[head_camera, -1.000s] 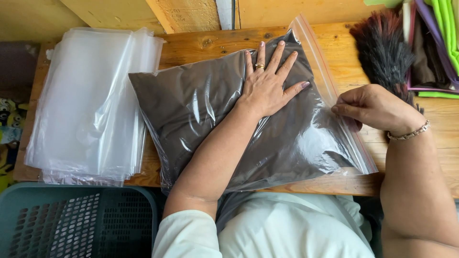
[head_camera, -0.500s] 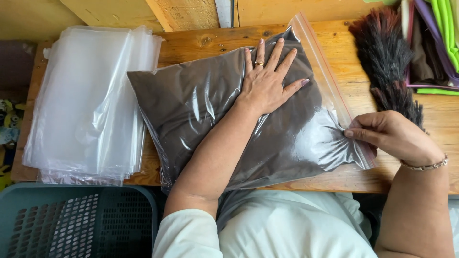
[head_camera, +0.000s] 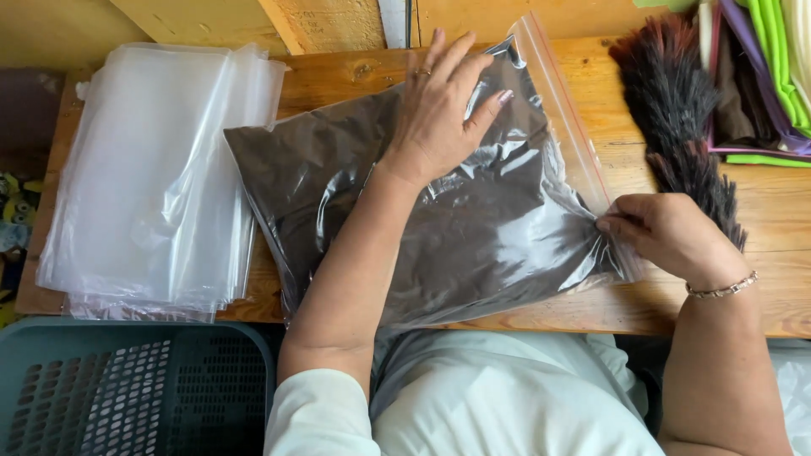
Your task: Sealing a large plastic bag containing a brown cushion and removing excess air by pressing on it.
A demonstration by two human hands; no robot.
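Since a second ago the right hand (head_camera: 672, 236) has travelled down the zip edge, from about mid-length to the near corner of the large clear zip-top plastic bag holding a folded dark brown cloth (head_camera: 439, 203); the left hand (head_camera: 439, 118) has barely shifted. Bag lies flat across the middle of the bare wooden table (head_camera: 777, 219), its sealing strip with a thin red line running along the right side, near corner overhanging toward the table edge. Left hand: fingers spread, palm pressed flat on the upper half of the bag. Right hand: thumb and fingertips pinching the strip at the near corner, plastic gathered into creases there. Stack of empty clear plastic bags (head_camera: 152, 186) lies to the left, touching the filled bag's edge. Dark feather duster (head_camera: 676, 127) lies just beyond the right hand. Green perforated plastic crate (head_camera: 127, 388) sits below the table edge. Risks, as judged: creasing at the corner could leave the strip misaligned and that end unsealed; trapped air might puff the bag if the palm lifts early; a hard pinch-pull may drag the bag off the edge, or scuff the slippery stack beside it.
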